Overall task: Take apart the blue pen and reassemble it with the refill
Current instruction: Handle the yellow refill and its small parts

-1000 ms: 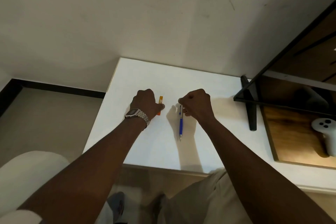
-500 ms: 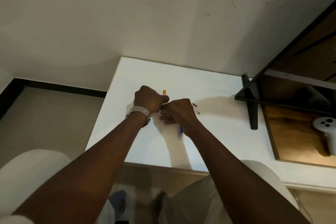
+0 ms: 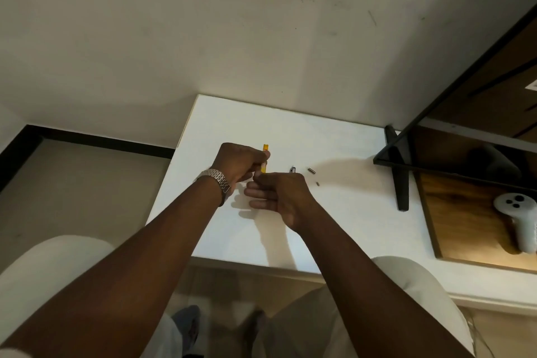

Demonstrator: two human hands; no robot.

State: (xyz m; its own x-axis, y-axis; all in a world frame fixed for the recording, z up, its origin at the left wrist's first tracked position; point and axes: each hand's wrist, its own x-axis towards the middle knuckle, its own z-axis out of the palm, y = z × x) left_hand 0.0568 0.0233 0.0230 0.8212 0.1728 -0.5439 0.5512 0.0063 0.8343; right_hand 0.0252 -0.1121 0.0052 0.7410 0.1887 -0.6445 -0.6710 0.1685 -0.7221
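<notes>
My left hand, with a metal watch on the wrist, is closed around a yellow pen held just above the white table. My right hand pinches the yellow pen's near end between thumb and forefinger, while its other fingers stick out to the left. Only a small silvery-blue end of the blue pen peeks out past my right hand; the rest lies hidden under it. Two small dark pen parts lie on the table to the right.
A black monitor on a black foot stands at the right. A white controller rests on a wooden board beyond it. A wall backs the table, and my knees are below its near edge.
My right hand left the blue pen and moved left to meet the yellow pen in my left hand. Two small dark parts on the table came into view.
</notes>
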